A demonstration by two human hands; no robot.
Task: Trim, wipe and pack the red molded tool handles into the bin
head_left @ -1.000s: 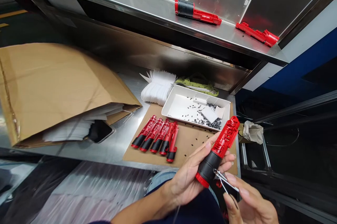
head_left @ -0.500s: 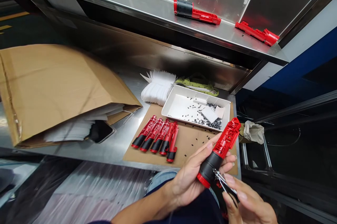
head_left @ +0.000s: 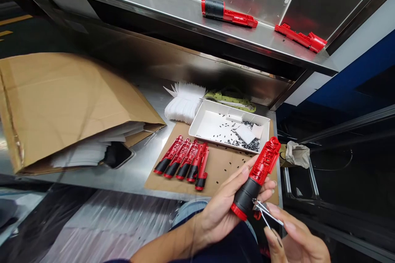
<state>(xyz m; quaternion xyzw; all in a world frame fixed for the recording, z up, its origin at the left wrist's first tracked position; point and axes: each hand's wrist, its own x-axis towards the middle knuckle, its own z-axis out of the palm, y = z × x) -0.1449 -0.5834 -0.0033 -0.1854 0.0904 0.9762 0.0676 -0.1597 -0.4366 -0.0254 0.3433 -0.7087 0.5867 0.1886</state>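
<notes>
My left hand [head_left: 220, 207] is wrapped round a red and black plastic housing [head_left: 247, 191], tilted with its open red end up and to the right. In my right hand [head_left: 304, 234] a small silver nail clipper [head_left: 268, 210] is pinched between thumb and fingers. Its lever and body spread apart, and its jaws are at the lower right side of the black sleeve. Whether they touch the sleeve I cannot tell. Several similar red and black housings [head_left: 184, 159] lie side by side on the cardboard sheet [head_left: 173, 185] to the left.
A white tray [head_left: 202, 125] holds small black parts; more lie scattered on the cardboard. White sheets [head_left: 183, 104] stand behind it. A large cardboard box [head_left: 70, 102] fills the left. Above, a metal shelf [head_left: 173, 14] bears a red-black housing [head_left: 230, 12] and a red housing [head_left: 300, 38].
My right hand has shifted slightly right and down. The clipper's lever and body look further apart now. My left hand and its housing have hardly moved.
</notes>
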